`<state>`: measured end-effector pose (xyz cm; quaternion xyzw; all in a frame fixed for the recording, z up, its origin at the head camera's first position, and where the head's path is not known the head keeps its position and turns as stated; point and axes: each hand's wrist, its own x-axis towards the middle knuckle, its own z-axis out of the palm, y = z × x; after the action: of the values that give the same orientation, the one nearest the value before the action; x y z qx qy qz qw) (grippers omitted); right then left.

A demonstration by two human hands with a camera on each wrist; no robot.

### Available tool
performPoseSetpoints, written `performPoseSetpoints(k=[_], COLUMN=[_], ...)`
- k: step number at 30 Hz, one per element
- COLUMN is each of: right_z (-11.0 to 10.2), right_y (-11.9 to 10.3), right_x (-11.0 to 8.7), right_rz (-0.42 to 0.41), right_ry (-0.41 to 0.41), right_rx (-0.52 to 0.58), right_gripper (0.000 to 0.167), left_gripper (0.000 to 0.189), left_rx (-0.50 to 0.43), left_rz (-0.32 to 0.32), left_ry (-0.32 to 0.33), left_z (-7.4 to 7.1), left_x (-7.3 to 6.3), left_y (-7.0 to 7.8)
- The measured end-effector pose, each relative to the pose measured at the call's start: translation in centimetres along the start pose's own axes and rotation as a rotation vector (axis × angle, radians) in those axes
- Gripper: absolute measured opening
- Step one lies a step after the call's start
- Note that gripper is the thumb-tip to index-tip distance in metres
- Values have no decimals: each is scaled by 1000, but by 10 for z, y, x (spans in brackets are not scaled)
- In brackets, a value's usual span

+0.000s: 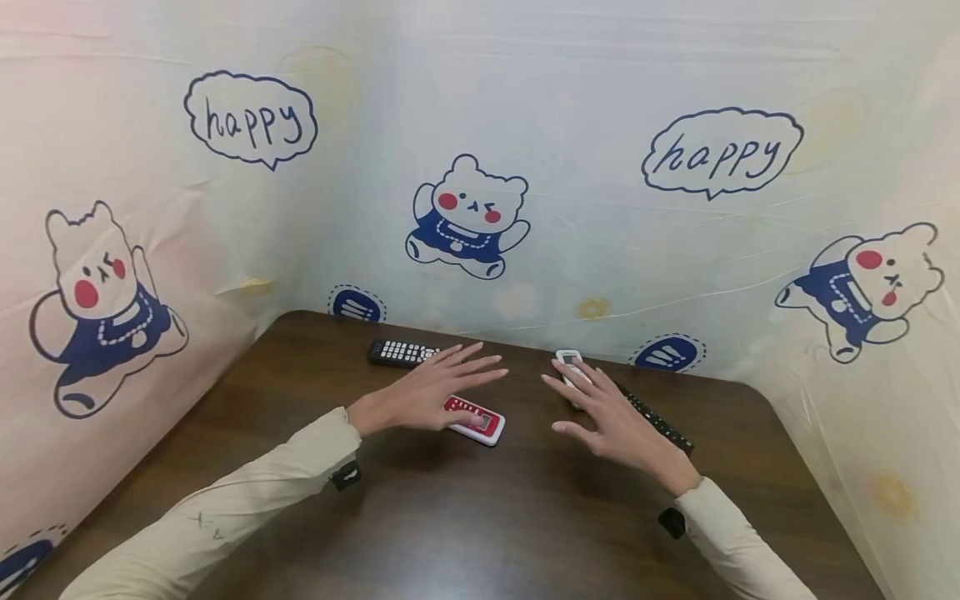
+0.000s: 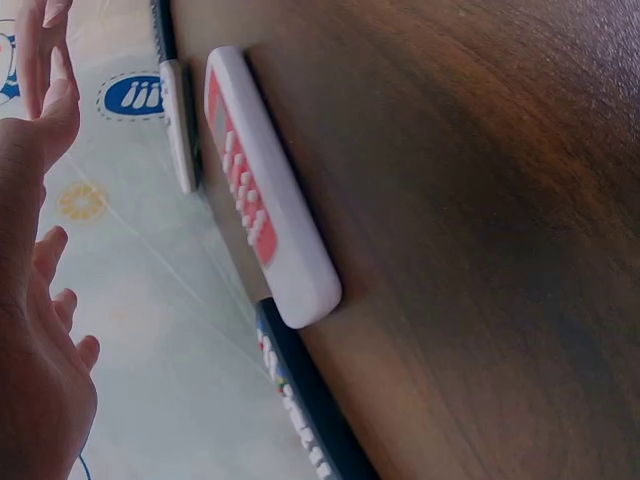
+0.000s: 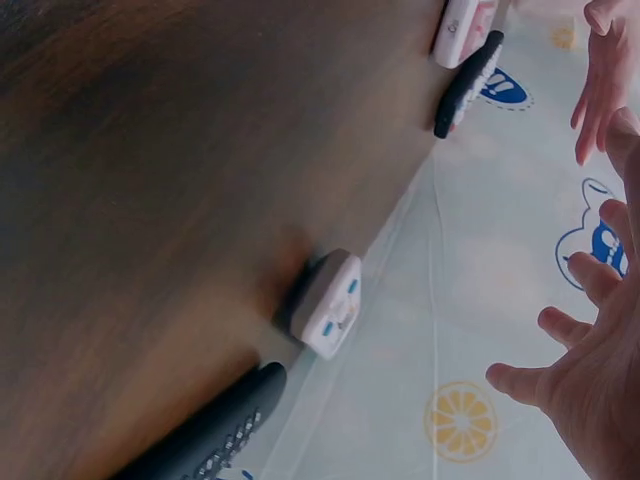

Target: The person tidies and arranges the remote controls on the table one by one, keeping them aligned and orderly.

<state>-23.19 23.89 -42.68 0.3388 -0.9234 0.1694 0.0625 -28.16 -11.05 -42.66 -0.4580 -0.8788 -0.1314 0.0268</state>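
Fingers point(image 3: 520, 382) wide and empty, the left hand point(image 1: 429, 392) hovered over the near red-and-white remote point(image 1: 492, 430), the right hand point(image 1: 617, 422) by the white remote point(image 3: 330, 308) and long black remote point(image 1: 663, 423), with a black handset point(image 1: 399, 352) far left, all bench point(image 1: 465, 533)-flat, presumably for buttons-up reading!

Dial centred on remote B point(image 1: 491, 428), head view. All four remotes on the table point(image 1: 450, 517). Remote A point(image 1: 401, 352): 11 o'clock, farther back. Remote C point(image 1: 570, 357): about 2 o'clock. Remote D point(image 1: 662, 423): 3 o'clock, at C's 4 o'clock. Left hand point(image 1: 431, 396) above the table, in line over parts of A and B; right hand point(image 1: 618, 425) above, before C and D. Sheet point(image 1: 600, 250) behind the table at 12, alongside at 9 and 3.
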Motion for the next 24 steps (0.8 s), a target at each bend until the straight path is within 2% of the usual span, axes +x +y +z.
performPoseSetpoints(k=[6, 11, 17, 24], right_z=[1, -3, -7, -9], right_y=[1, 4, 11, 18], right_x=[0, 1, 3, 3], right_rz=[-2, -26, -5, 14], right_ry=[3, 30, 43, 58], right_rx=[-28, -60, -74, -55], right_gripper=[74, 74, 73, 69], left_gripper=[82, 83, 82, 81], left_rx=[10, -13, -17, 3], left_rz=[-8, -26, -50, -35], left_ry=[-11, 11, 26, 37], left_z=[-2, -8, -14, -16], left_x=[0, 0, -1, 1], left_y=[1, -2, -7, -12])
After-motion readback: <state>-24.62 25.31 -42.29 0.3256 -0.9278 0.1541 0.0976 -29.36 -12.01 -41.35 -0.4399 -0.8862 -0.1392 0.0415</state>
